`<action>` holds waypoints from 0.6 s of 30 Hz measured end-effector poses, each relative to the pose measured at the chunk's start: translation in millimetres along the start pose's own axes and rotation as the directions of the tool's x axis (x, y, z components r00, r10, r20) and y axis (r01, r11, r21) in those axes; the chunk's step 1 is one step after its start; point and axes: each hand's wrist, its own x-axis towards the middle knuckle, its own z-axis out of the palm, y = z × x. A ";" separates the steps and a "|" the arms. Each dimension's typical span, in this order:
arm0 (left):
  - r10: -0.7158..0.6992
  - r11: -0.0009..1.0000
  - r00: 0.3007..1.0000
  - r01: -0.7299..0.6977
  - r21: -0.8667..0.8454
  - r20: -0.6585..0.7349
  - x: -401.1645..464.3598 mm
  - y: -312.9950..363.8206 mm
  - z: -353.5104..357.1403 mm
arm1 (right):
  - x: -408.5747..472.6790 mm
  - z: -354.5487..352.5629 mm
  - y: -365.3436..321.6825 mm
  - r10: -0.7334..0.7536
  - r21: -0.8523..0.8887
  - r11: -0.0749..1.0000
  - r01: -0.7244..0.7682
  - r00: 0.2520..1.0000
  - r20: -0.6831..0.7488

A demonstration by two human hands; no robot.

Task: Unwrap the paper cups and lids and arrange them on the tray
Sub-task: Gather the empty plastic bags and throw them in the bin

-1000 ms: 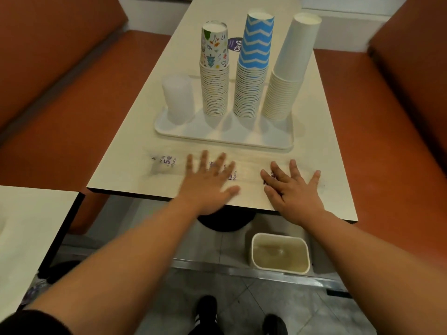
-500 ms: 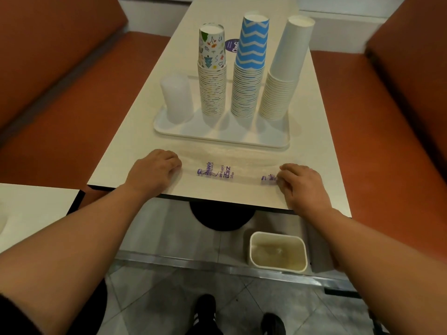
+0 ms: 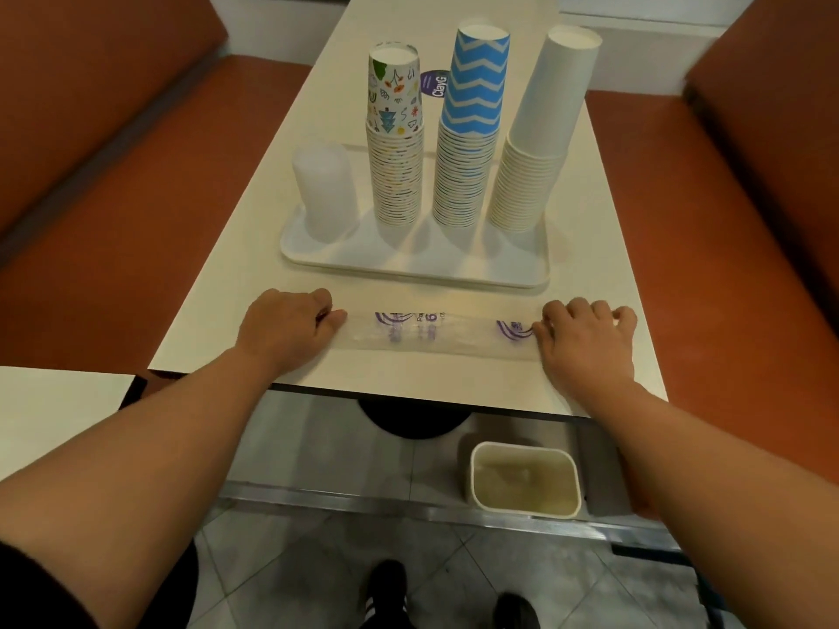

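A long cream counter [image 3: 254, 247] runs away between two orange benches. On it, past the middle, sits a white tray [image 3: 408, 261]. Nearer the front edge a clear plastic wrapper [image 3: 436, 333] with purple print lies flat across the counter, just in front of the tray. A round purple sticker [image 3: 433, 84] shows farther back.

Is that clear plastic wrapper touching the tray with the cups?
Apart. The head view shows a strip of bare table between the clear plastic wrapper and the near rim of the tray.
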 end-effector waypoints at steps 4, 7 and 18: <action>0.051 0.998 0.996 -0.054 -0.040 -0.077 -4.6 2.7 6.5 | -10.5 0.6 -43.7 -0.204 0.234 0.954 0.186 0.978 0.052; 0.070 0.996 0.995 -0.074 -0.046 -0.069 -5.4 -4.8 7.4 | -21.7 0.1 -57.8 -0.113 0.197 0.979 0.053 0.943 0.311; -0.260 0.962 0.965 0.260 0.080 0.000 9.7 41.6 -9.6 | -26.5 -3.0 -50.4 0.068 0.083 0.991 -0.107 0.923 0.378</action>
